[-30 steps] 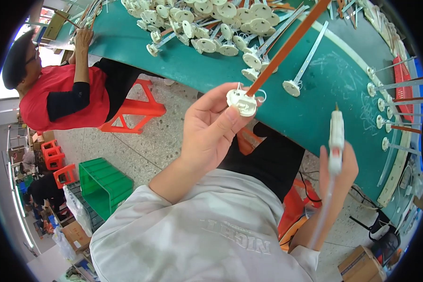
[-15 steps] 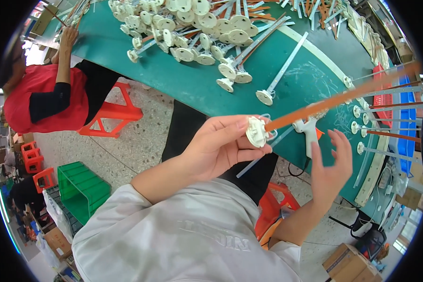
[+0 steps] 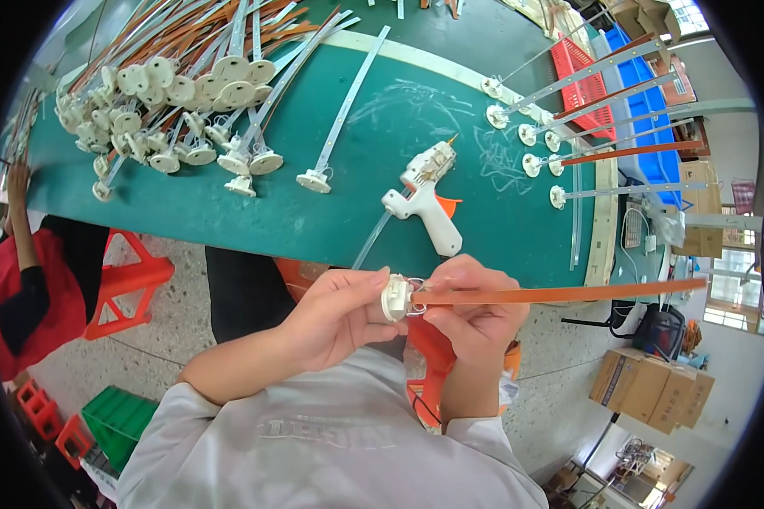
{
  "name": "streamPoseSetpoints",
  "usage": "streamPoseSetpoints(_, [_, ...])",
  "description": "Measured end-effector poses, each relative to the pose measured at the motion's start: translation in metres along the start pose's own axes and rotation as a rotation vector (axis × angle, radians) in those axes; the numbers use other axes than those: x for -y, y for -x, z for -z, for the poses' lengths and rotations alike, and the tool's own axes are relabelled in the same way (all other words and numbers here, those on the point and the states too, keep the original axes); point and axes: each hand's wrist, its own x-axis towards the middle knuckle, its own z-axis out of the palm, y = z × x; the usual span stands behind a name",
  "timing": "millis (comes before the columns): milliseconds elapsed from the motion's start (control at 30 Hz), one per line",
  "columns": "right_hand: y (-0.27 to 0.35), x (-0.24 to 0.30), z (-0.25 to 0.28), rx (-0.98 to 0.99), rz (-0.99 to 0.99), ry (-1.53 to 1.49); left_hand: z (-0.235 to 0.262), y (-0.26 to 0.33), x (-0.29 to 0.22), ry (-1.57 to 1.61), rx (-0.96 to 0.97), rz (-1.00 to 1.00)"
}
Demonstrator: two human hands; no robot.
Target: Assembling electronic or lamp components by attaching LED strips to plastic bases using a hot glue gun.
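Between thumb and fingers, my left hand (image 3: pixel 335 314) grips a round white plastic base (image 3: pixel 395 299) tipped on its side. A long, flat orange-brown strip (image 3: pixel 577 294) runs from the base to the right. Closed about the strip close to the base is my right hand (image 3: pixel 475 310), its fingertips beside thin white wire loops (image 3: pixel 417 297). Exactly what those fingertips pinch is partly hidden. Beyond my hands a white glue gun (image 3: pixel 429 204) with an orange trigger lies on the green table (image 3: pixel 314 220), a clear glue stick (image 3: pixel 372 242) at its rear.
Many similar bases with strips (image 3: pixel 178 93) are heaped at the far left; one single piece (image 3: pixel 344 110) lies apart. Several more (image 3: pixel 556 161) line the right side, near a red basket (image 3: pixel 581 81) and blue bin (image 3: pixel 645 110). A co-worker (image 3: pixel 13 288) is at left beside a red stool (image 3: pixel 127 280).
My right hand has come in from the right, apart and open before, and closed at the strip beside the base. The strip has swung down to nearly level, and the view has shifted right.
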Motion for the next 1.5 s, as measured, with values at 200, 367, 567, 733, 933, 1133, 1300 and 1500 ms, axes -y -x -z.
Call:
streamPoseSetpoints(200, [0.006, -0.003, 0.009, -0.101, 0.02, 0.122, -0.006, -0.007, 0.001, -0.203, -0.076, 0.018])
streamPoseSetpoints(367, [-0.016, 0.006, 0.087, -0.6, 0.051, 0.762, 0.002, 0.025, -0.007, -0.489, -0.083, -0.255])
streamPoseSetpoints(567, [-0.053, -0.039, 0.17, -0.611, 0.021, 1.224, 0.029, 0.042, -0.007, -0.547, -0.105, -0.467])
streamPoseSetpoints(733, [-0.064, -0.05, 0.169, -0.659, 0.016, 1.229, 0.039, 0.051, -0.006, -0.519, -0.189, -0.444])
streamPoseSetpoints(933, [-0.067, -0.053, 0.16, -0.643, 0.015, 1.182, 0.04, 0.054, -0.003, -0.542, -0.281, -0.42])
streamPoseSetpoints(1133, [-0.065, -0.057, 0.167, -0.601, -0.008, 1.2, 0.04, 0.057, -0.005, -0.544, -0.251, -0.467])
streamPoseSetpoints(1300, [-0.05, -0.02, 0.155, -0.715, -0.083, 1.394, 0.036, 0.067, -0.009, -0.603, -0.297, -0.506])
streamPoseSetpoints(1500, [0.0, -0.005, 0.09, -0.929, 0.088, 1.067, 0.035, 0.03, -0.038, -1.842, -0.513, -1.244])
